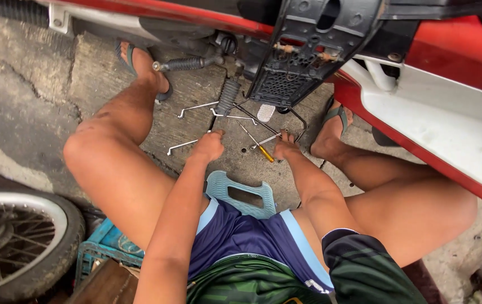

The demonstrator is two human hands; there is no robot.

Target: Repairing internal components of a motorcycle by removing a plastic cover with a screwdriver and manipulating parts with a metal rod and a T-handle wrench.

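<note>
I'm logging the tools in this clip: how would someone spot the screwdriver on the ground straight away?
Start at the red motorcycle overhead and drop to the concrete floor between the person's feet. The screwdriver lies there between the left hand and right hand. It alone has a yellow handle; the bent rods around it are bare metal.

Scattered wrenches (196, 107) and motorcycle underside (297, 73) crowd the floor ahead.
</note>
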